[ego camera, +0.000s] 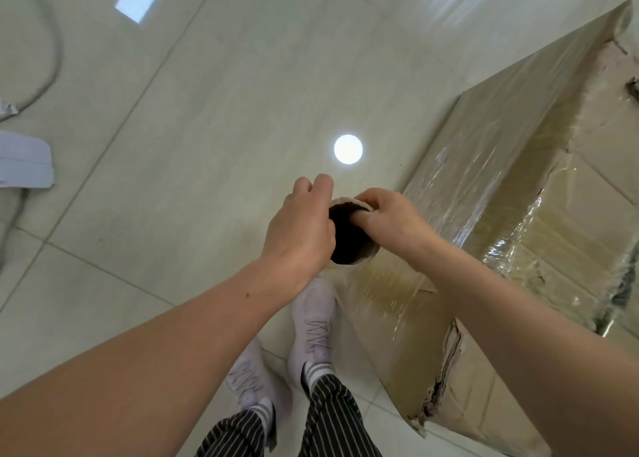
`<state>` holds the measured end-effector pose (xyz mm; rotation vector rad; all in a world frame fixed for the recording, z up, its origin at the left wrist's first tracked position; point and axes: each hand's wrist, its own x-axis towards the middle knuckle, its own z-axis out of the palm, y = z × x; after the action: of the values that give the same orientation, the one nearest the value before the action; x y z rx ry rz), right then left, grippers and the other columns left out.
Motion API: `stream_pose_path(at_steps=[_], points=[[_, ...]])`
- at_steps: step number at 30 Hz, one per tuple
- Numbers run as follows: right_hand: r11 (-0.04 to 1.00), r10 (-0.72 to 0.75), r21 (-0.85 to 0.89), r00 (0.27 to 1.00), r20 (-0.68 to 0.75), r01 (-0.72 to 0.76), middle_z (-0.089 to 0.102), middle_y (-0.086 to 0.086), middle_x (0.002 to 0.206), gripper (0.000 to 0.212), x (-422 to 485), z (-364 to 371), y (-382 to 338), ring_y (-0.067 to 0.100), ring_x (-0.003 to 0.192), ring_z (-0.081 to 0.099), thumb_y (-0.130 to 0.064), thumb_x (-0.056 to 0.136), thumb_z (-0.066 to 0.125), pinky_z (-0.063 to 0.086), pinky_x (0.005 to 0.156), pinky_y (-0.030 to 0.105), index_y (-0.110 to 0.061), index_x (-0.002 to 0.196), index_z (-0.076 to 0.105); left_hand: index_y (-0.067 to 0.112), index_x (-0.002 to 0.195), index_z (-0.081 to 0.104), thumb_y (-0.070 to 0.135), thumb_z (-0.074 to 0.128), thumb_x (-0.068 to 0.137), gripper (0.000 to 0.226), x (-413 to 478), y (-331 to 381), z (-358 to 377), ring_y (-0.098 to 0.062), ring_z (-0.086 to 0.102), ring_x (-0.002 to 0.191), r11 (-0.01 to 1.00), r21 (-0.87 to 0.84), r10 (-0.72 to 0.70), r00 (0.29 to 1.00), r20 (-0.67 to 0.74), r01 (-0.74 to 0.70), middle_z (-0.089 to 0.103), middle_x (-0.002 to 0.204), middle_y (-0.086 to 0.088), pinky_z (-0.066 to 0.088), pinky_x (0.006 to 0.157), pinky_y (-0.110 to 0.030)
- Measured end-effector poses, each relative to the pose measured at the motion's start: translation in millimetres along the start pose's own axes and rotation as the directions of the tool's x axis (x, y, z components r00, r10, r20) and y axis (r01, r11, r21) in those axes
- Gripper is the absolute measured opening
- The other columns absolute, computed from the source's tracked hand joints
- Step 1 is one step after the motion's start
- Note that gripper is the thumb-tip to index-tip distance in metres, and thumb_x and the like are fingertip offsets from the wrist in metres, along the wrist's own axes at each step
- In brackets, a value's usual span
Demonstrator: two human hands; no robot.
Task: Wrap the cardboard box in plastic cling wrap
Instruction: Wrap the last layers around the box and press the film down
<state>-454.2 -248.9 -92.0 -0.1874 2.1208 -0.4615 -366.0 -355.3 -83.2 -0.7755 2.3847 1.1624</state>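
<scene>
The box (518, 194) lies long on the tiled floor (207, 128), its sides already glossy and creased under wrap (449, 166). One lower corner, the one nearest the person, is torn and ragged.

Just beside that near end of the box the person holds the roll (368, 254) upright, its open tube facing up. The left hand (301, 228) grips the side of the roll away from the box, fingers curled around it. The right hand (390, 221) grips the rim on the box side, its thumb tucked into the hollow and its fingers bent over the edge. A sheet of film runs from under the roll onto the box.

Two pale shoes (313, 322) stand close by the box's near end. Well away from the box lie a white object (24, 161) and a grey cable (52, 59).
</scene>
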Motion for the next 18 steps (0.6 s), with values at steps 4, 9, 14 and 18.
stream_pose_path(at_steps=[4, 9, 14, 18], points=[[0.989, 0.109, 0.095, 0.992, 0.069, -0.115, 0.063, 0.01, 0.093, 0.019, -16, 4, 18, 0.026, 0.085, 0.062, -0.01, 0.084, 0.05, 0.055, 0.064, 0.035, -0.011, 0.101, 0.059, 0.017, 0.096, 0.034, 0.002, 0.042, 0.088, 0.018, -6, 6, 5, -0.022, 0.041, 0.077, 0.997, 0.04, 0.062, 0.998, 0.006, -0.062, 0.037, 0.097, -0.003, 0.035, 0.06, -0.032], [0.99, 0.029, 0.138, 0.992, -0.121, -0.012, 0.058, 0.006, 0.07, 0.014, -13, 10, 21, 0.023, 0.069, 0.054, -0.004, 0.08, 0.047, 0.038, 0.053, 0.026, -0.01, 0.079, 0.06, 0.013, 0.107, 0.039, 0.0, 0.042, 0.086, 0.025, 2, 16, 2, -0.021, 0.038, 0.079, 0.983, 0.16, 0.087, 0.996, 0.008, -0.087, 0.033, 0.096, -0.002, 0.033, 0.061, -0.033], [0.992, -0.015, 0.118, 0.982, -0.19, 0.037, 0.059, 0.008, 0.064, 0.016, -2, 5, 24, 0.03, 0.071, 0.058, -0.006, 0.076, 0.049, 0.048, 0.062, 0.037, -0.014, 0.067, 0.058, 0.014, 0.107, 0.039, -0.003, 0.042, 0.085, 0.028, 12, 21, 4, -0.023, 0.039, 0.075, 0.982, 0.177, 0.066, 0.998, -0.021, -0.061, 0.035, 0.096, -0.004, 0.032, 0.059, -0.033], [0.987, -0.031, 0.146, 0.967, -0.255, 0.07, 0.067, 0.015, 0.073, 0.023, -3, 0, 36, 0.033, 0.075, 0.063, -0.007, 0.073, 0.048, 0.055, 0.068, 0.047, -0.009, 0.083, 0.068, 0.018, 0.096, 0.033, -0.001, 0.041, 0.084, 0.024, 13, 30, 12, -0.024, 0.041, 0.075, 0.989, 0.123, 0.084, 0.996, -0.028, -0.08, 0.038, 0.096, -0.004, 0.034, 0.059, -0.033]])
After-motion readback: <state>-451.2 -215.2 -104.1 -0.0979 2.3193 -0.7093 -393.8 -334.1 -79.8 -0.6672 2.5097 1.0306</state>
